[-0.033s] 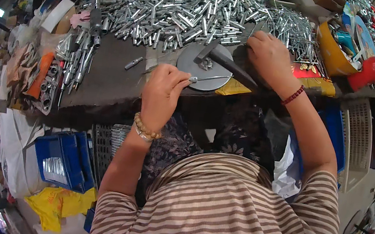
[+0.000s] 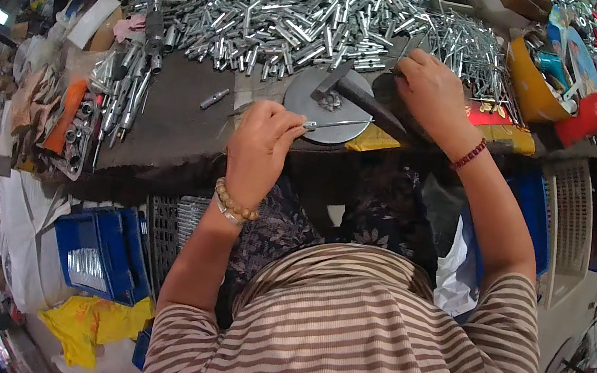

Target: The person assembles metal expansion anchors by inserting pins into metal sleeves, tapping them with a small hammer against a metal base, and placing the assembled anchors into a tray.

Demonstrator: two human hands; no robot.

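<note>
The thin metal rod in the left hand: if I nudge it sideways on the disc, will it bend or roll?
The thin metal rod looks round and smooth, so it would probably roll on the flat grey disc. Being so slender, it may flex a little if pushed mid-length. The left hand pinches only one end, so the free tip could swing.

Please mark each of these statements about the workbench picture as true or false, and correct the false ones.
1. The left hand holds a thin metal rod over the round metal disc. True.
2. The right hand rests on the blue crate. False: it is up at the pile of metal tubes; the blue crate lies below the bench.
3. Both wrists are bare. False: each wears a bead bracelet.
4. A hammer lies on the disc. True.
</note>
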